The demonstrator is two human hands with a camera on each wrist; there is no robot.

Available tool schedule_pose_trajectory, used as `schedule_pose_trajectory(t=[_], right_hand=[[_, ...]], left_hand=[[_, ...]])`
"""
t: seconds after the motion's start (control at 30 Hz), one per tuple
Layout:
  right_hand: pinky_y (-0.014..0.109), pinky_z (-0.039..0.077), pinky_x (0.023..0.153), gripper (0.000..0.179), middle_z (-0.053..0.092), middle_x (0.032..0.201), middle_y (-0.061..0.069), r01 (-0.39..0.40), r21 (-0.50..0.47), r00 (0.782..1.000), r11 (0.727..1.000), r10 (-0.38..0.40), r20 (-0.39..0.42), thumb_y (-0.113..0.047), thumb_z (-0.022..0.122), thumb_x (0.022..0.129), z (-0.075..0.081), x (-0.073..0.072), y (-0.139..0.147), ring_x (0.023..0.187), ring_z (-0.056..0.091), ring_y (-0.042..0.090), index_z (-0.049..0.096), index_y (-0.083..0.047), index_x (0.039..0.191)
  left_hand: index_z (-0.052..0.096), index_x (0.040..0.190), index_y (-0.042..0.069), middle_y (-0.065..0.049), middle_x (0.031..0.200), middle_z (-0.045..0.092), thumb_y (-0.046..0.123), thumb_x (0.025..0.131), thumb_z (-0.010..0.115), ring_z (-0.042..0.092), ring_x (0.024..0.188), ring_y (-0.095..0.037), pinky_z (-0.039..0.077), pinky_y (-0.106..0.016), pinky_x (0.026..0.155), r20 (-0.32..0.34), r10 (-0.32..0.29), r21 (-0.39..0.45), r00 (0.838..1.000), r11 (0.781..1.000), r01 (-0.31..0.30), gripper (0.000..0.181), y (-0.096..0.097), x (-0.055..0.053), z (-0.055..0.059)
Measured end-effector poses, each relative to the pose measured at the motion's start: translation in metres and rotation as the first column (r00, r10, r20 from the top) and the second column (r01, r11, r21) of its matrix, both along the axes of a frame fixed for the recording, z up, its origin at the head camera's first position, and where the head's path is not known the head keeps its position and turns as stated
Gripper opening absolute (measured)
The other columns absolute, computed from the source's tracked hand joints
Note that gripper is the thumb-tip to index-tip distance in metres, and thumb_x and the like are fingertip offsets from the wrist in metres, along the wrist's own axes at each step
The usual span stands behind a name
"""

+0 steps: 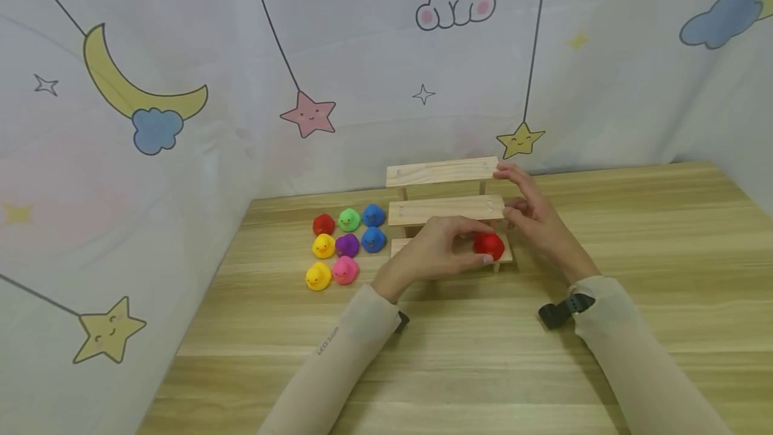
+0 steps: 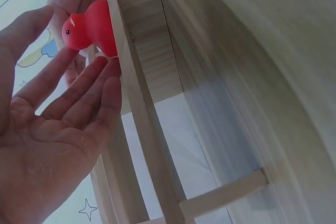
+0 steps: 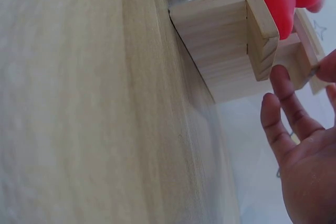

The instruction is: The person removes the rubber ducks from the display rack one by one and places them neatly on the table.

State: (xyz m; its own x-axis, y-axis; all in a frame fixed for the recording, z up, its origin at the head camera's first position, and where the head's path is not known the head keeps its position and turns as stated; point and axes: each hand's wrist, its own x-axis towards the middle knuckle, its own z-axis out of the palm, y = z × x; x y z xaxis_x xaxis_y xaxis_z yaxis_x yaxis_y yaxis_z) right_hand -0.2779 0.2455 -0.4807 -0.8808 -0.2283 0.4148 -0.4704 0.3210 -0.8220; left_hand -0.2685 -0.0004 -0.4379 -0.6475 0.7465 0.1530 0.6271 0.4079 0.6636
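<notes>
A red rubber duck (image 1: pixel 490 246) sits on the right end of the lowest step of a small three-step wooden rack (image 1: pixel 447 209). My left hand (image 1: pixel 430 248) reaches around the duck from the left, its fingers loosely extended. In the left wrist view, a gap shows between the thumb and the duck's beak, while fingertips (image 2: pixel 107 62) are right beside its body. At the rack's right end is my right hand (image 1: pixel 543 227), one finger stretched to the top step and the thumb (image 3: pixel 327 68) at the edge of a step.
Left of the rack stand several rubber ducks in loose rows: red (image 1: pixel 323 225), green (image 1: pixel 349 220), purple (image 1: pixel 347 246), pink (image 1: pixel 345 270), two blue (image 1: pixel 373 239) and two yellow (image 1: pixel 318 276). A printed cloth (image 1: pixel 374 52) hangs behind the wooden table (image 1: pixel 471 368).
</notes>
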Motion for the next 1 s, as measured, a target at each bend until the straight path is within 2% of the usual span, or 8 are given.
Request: schedule_pose_trajectory(t=[0.13,0.43,0.7,0.83,1.0], right_hand=[[0.024,0.058,0.072,0.063,0.023,0.179,0.004,0.002,-0.002,1.0,1.0,-0.002,0.002,0.009,0.049,0.102,0.0,0.0,0.0,0.107,0.061,0.024,0.042,-0.012,0.161],[0.021,0.06,0.077,0.062,0.023,0.18,0.001,0.015,0.01,1.0,1.0,-0.015,0.027,0.005,0.049,0.103,0.0,0.001,-0.001,0.115,0.058,0.034,0.042,-0.016,0.161],[0.022,0.059,0.076,0.062,0.023,0.179,0.001,0.008,0.004,1.0,1.0,-0.008,0.02,0.006,0.049,0.103,0.0,0.0,0.0,0.116,0.058,0.027,0.042,-0.015,0.161],[0.023,0.059,0.076,0.062,0.023,0.179,0.002,0.003,0.0,1.0,1.0,-0.003,0.018,0.007,0.048,0.103,-0.001,0.0,0.0,0.114,0.059,0.028,0.042,-0.014,0.161],[0.023,0.059,0.076,0.062,0.022,0.179,0.0,0.009,0.005,1.0,1.0,-0.009,0.026,0.006,0.048,0.104,0.0,0.001,0.0,0.112,0.06,0.032,0.041,-0.015,0.161]], left_hand=[[0.071,0.136,0.014,0.0,0.128,0.078,0.026,0.098,0.08,0.07,0.12,-0.013,0.056,-0.032,0.111,-0.013,-0.004,0.004,1.0,1.0,0.004,0.04,0.002,-0.001,-0.003],[0.075,0.126,0.016,0.001,0.123,0.079,0.022,0.099,0.079,0.071,0.113,-0.011,0.055,-0.021,0.107,-0.026,0.02,0.045,0.999,0.999,-0.019,0.028,0.007,-0.001,-0.008],[0.073,0.135,0.015,0.001,0.128,0.078,0.026,0.099,0.08,0.069,0.116,-0.01,0.053,-0.021,0.107,-0.038,0.021,0.03,0.999,0.999,-0.019,0.038,0.009,-0.002,-0.01],[0.072,0.139,0.017,0.002,0.131,0.077,0.029,0.099,0.08,0.068,0.121,-0.009,0.052,-0.022,0.11,-0.024,0.018,-0.006,1.0,1.0,-0.018,0.043,0.006,-0.003,-0.011],[0.071,0.139,0.017,0.0,0.134,0.076,0.026,0.098,0.08,0.068,0.125,-0.013,0.052,-0.025,0.113,0.011,0.003,-0.004,1.0,1.0,-0.003,0.043,0.004,-0.006,-0.013]])
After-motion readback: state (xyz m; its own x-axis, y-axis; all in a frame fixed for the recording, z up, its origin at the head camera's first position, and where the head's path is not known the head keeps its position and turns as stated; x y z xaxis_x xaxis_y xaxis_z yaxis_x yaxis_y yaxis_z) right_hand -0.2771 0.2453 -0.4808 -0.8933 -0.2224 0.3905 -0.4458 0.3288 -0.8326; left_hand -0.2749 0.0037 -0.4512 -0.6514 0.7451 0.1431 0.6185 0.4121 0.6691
